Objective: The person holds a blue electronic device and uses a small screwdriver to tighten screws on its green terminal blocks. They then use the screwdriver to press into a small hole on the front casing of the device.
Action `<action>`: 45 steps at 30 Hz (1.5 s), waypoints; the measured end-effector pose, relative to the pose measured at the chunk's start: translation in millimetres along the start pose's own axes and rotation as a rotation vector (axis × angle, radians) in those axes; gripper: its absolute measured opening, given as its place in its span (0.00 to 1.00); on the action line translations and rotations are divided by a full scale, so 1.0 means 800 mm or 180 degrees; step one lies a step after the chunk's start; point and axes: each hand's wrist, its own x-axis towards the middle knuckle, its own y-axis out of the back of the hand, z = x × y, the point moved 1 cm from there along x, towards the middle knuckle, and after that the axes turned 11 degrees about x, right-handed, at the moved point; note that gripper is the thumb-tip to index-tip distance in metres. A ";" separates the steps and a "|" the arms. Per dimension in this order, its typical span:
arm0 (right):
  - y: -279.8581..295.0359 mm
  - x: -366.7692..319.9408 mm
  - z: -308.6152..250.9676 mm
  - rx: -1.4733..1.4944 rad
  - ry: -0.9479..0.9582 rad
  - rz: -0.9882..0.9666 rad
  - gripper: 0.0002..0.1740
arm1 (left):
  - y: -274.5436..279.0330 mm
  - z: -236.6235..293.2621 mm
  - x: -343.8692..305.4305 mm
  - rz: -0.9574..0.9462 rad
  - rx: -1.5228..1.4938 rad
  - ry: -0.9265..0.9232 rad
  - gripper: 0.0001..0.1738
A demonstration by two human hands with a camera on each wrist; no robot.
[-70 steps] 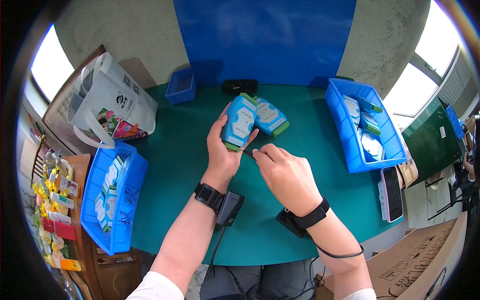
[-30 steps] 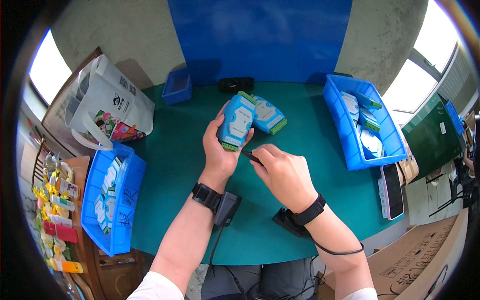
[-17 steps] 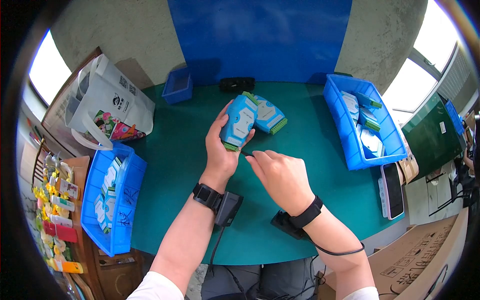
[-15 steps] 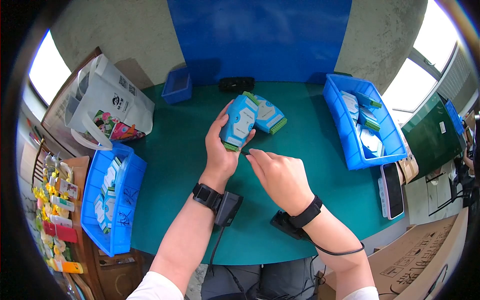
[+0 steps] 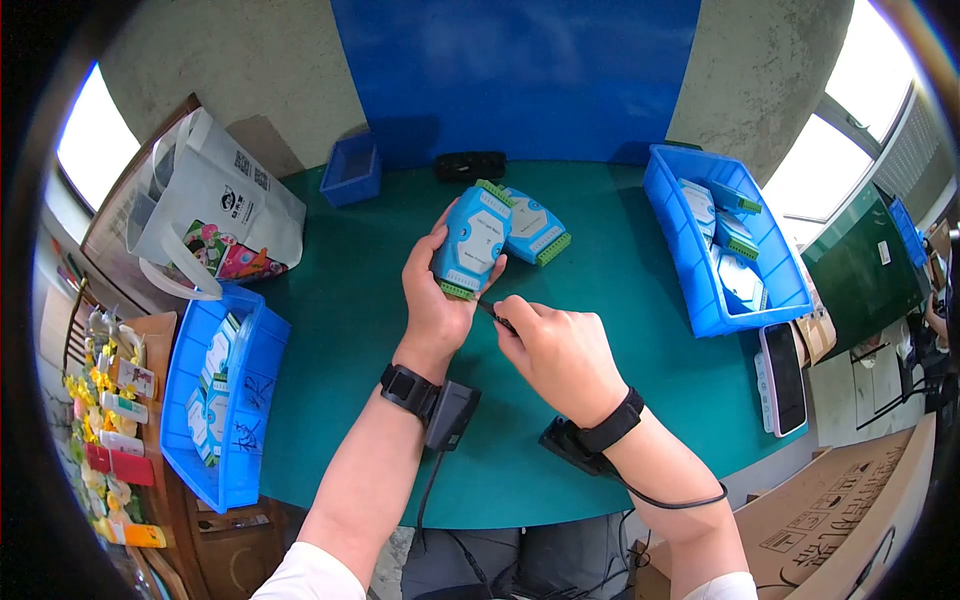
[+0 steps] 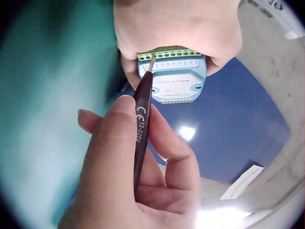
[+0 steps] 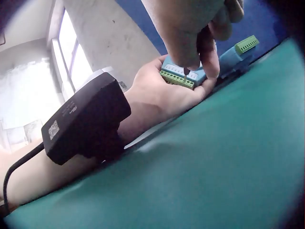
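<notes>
My left hand [image 5: 436, 310] holds a blue and white terminal module [image 5: 472, 240] with green screw terminal blocks on both ends. In my right hand [image 5: 565, 350] a dark voltage-tester screwdriver [image 6: 143, 129], marked "CE 12-220V", is pinched between thumb and fingers. Its metal tip [image 6: 152, 64] meets the near green terminal block [image 6: 164, 54], at a screw hole towards one end of the row, in the left wrist view. A second blue module [image 5: 537, 228] lies on the green table just behind the held one, partly covered by it.
Blue crates with several modules stand left [image 5: 252, 400] and right [image 5: 672, 260]. A small blue bin [image 5: 350, 178] and a black object [image 5: 470, 166] sit at the back. A white bag [image 5: 245, 215] stands left, a phone [image 5: 783, 380] lies at the right edge, and cables trail from both wrists.
The right fingers have shifted slightly on the screwdriver, showing more or less of its handle from frame to frame. The left hand keeps its grip on the module; the head view drifts slightly.
</notes>
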 end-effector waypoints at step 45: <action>0.002 0.002 0.002 0.0017 -0.0022 0.0083 0.08 | -0.003 -0.001 -0.001 -0.0007 0.0196 -0.0029 0.30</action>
